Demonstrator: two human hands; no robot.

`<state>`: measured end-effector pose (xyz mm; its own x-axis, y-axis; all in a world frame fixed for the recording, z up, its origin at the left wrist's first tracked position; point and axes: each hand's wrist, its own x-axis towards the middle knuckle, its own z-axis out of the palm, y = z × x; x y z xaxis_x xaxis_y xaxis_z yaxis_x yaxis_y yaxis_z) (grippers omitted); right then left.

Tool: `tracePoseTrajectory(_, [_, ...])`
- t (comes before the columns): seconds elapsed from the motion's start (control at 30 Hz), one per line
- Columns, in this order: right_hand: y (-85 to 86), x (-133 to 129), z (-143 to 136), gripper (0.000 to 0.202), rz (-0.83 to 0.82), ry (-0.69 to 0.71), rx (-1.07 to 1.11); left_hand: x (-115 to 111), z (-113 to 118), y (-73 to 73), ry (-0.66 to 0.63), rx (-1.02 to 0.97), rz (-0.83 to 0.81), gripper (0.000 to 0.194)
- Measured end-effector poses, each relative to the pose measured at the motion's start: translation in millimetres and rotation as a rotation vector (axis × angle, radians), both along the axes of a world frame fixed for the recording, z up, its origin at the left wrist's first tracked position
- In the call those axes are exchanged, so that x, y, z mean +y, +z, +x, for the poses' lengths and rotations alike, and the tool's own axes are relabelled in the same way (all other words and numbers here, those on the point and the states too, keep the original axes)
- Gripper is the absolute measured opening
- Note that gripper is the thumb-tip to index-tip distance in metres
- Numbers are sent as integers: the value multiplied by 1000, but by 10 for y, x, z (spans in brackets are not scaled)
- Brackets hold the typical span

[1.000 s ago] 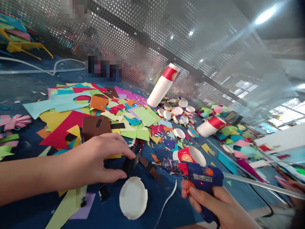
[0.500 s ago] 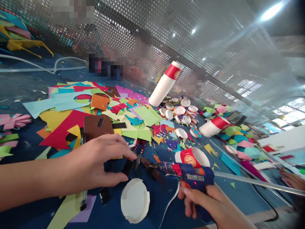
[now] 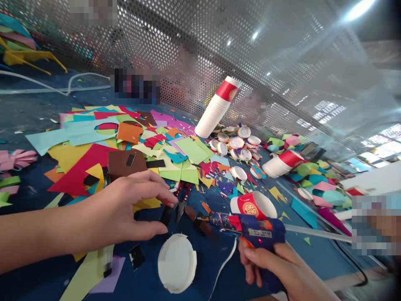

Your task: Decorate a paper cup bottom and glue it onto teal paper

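Observation:
My left hand (image 3: 134,209) is arched over the table with thumb and fingers apart. A small black paper piece (image 3: 167,215) lies between its fingertips; I cannot tell whether they touch it. My right hand (image 3: 272,265) grips a blue glue gun (image 3: 261,230), fingers around the handle by the orange trigger. The gun's nozzle points left, over dark brown pieces (image 3: 205,229). Red-handled scissors (image 3: 181,205) lie just beyond my left fingertips. Below them sits a round white cut-off cup base (image 3: 177,263). A red and white paper cup (image 3: 253,205) lies on its side behind the gun.
Coloured paper scraps (image 3: 125,129) cover the left and middle of the table. A leaning stack of paper cups (image 3: 216,108) stands at the back, beside several cut cup bases (image 3: 236,143). A marker (image 3: 107,263) lies at lower left. A black cable (image 3: 354,263) runs at right.
The view shifts slightly. My left hand stays over the same spot, and the glue gun remains in my right hand in nearly the same place.

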<state>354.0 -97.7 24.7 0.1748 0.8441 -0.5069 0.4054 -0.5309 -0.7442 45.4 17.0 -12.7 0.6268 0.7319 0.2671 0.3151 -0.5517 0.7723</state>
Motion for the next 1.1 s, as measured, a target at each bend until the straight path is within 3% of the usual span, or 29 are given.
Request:
tracePoseTrajectory(0.23, [7, 15, 0, 35, -36, 2, 0, 4, -1, -11, 2, -12, 17, 26])
tracePoseTrajectory(0.4, [-17, 5, 35, 44, -22, 29, -115, 3, -4, -10, 4, -14, 25, 27])
tracePoseTrajectory(1.1, [-40, -5, 46, 44, -46, 46, -121, 7, -3, -26, 10, -29, 34, 26])
